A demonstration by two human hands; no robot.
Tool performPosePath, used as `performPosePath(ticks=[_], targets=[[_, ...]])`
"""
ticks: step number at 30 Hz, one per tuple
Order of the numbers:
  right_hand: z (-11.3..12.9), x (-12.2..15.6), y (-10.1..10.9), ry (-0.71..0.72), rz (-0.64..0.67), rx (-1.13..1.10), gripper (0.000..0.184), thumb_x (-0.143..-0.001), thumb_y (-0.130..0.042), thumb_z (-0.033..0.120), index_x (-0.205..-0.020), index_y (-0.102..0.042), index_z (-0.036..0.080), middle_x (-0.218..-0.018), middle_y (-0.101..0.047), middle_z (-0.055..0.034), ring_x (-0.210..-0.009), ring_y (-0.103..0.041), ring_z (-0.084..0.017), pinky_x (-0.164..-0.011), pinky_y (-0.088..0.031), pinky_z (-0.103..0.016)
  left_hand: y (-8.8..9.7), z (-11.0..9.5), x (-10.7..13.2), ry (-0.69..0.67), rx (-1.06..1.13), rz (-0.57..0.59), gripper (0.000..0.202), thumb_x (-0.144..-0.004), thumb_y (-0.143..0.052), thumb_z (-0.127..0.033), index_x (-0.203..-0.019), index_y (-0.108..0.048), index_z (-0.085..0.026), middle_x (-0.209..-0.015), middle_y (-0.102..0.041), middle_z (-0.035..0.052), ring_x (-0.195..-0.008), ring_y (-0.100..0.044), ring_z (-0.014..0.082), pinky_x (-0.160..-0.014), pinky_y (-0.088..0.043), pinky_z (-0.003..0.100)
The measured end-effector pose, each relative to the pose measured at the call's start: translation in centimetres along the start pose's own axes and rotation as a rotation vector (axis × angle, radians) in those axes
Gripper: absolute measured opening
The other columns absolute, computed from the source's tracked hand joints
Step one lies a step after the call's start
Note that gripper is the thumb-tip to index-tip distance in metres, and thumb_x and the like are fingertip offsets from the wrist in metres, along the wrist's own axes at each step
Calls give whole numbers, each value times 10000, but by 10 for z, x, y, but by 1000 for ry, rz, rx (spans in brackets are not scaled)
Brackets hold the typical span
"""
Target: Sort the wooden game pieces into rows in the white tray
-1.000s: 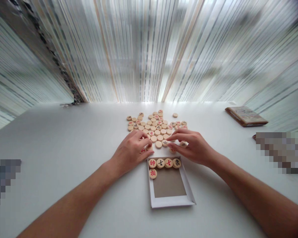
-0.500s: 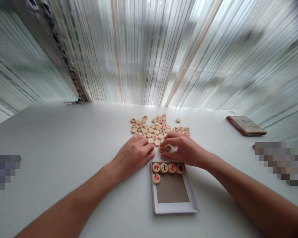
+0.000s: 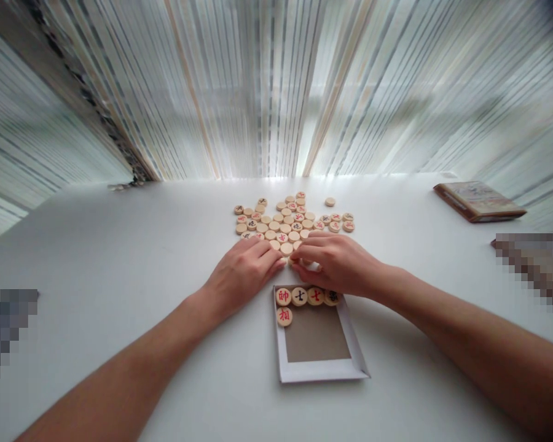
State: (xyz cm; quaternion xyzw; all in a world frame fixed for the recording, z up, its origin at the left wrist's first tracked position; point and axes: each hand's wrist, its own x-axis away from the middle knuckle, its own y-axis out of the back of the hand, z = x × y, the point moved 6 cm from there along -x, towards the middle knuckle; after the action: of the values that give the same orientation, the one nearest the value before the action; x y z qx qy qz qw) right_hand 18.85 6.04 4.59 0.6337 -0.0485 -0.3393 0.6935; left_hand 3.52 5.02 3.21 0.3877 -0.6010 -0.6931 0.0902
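A heap of round wooden chess pieces [image 3: 289,222] with red and black characters lies on the white table [image 3: 120,258]. Just in front of it stands a shallow white box [image 3: 321,368] with a brown floor, holding several pieces [image 3: 304,296] in a row along its far edge and one [image 3: 284,317] below. My left hand [image 3: 242,272] rests palm down at the heap's near edge, fingers curled over pieces. My right hand [image 3: 336,263] lies beside it, fingertips pinched on a piece near the box's far rim. The two hands almost touch.
A flat brown box lid [image 3: 478,201] lies at the far right of the table. Striped blinds [image 3: 276,92] rise behind the table's far edge. Blurred-out patches sit at the left and right edges of the view.
My right hand has drawn leftward and closer to my left hand, its fingers closing over pieces at the heap's near edge. The view has shifted slightly.
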Motion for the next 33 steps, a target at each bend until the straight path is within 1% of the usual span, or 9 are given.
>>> performPosePath(ticks=[2, 5, 9, 15, 18, 22, 24, 28, 33], targets=[[-4, 0, 0, -48, -11, -32, 167, -963, -626, 154, -922, -787, 137, -772, -745, -81, -705, -646, -200, -668, -462, -302, 0, 1, 1, 23, 21, -11, 308, -1126, -474, -307, -1002, -714, -157, -928, -732, 88, -890, -652, 244, -871, -544, 392], [-10, 1, 2, -140, -40, -171, 127, -924, -674, 158, -934, -800, 148, -753, -755, -55, -652, -646, -165, -643, -457, -268, 1, 2, 2, 69, 121, -11, 215, -1105, -519, -258, -1077, -703, -152, -1003, -764, 94, -962, -684, 254, -929, -544, 411], [-11, -1, 1, -159, -36, -311, 126, -908, -693, 141, -919, -818, 157, -763, -776, -44, -668, -666, -153, -658, -462, -255, 2, 5, 3, 116, 209, 5, 156, -1076, -560, -216, -1071, -707, -163, -1029, -779, 90, -980, -702, 260, -945, -539, 428], [-14, -1, 5, -212, -70, -276, 124, -905, -707, 166, -879, -827, 150, -777, -782, -61, -708, -675, -172, -693, -468, -277, 3, 7, 4, 137, 253, -15, 139, -1049, -583, -190, -1027, -720, -169, -984, -757, 82, -966, -695, 259, -924, -541, 416], [-23, 1, 15, -289, -128, -236, 141, -909, -715, 209, -828, -823, 168, -745, -768, -48, -662, -642, -158, -662, -458, -276, 7, 11, 5, 166, 260, -59, 151, -1044, -585, -183, -1035, -734, -163, -971, -750, 80, -938, -688, 249, -891, -551, 399], [-41, 5, 31, -386, -168, -204, 153, -911, -708, 244, -857, -836, 180, -691, -742, -33, -592, -598, -147, -585, -432, -275, 12, 20, 6, 231, 248, -132, 161, -1032, -593, -177, -1029, -754, -174, -987, -750, 80, -965, -696, 247, -908, -567, 392], [-48, 7, 33, -388, -122, -189, 146, -907, -706, 222, -896, -845, 178, -729, -760, -45, -603, -614, -153, -587, -449, -279, 12, 27, 7, 281, 266, -162, 158, -1022, -610, -179, -1014, -767, -177, -1003, -753, 80, -983, -705, 244, -922, -573, 388], [-52, 8, 28, -353, 11, -186, 149, -920, -723, 184, -991, -854, 167, -890, -800, -85, -681, -678, -171, -639, -509, -289, 11, 34, 7, 351, 310, -192, 167, -1016, -634, -202, -1022, -799, -180, -1015, -767, 78, -991, -713, 243, -943, -581, 394], [-44, 7, 19, -240, 87, -156, 155, -965, -713, 175, -990, -864, 199, -1002, -792, -101, -797, -733, -202, -725, -534, -309, 6, 35, 2, 317, 327, -168, 157, -999, -681, -195, -1044, -830, -176, -1021, -787, 86, -1011, -701, 255, -943, -584, 412]])
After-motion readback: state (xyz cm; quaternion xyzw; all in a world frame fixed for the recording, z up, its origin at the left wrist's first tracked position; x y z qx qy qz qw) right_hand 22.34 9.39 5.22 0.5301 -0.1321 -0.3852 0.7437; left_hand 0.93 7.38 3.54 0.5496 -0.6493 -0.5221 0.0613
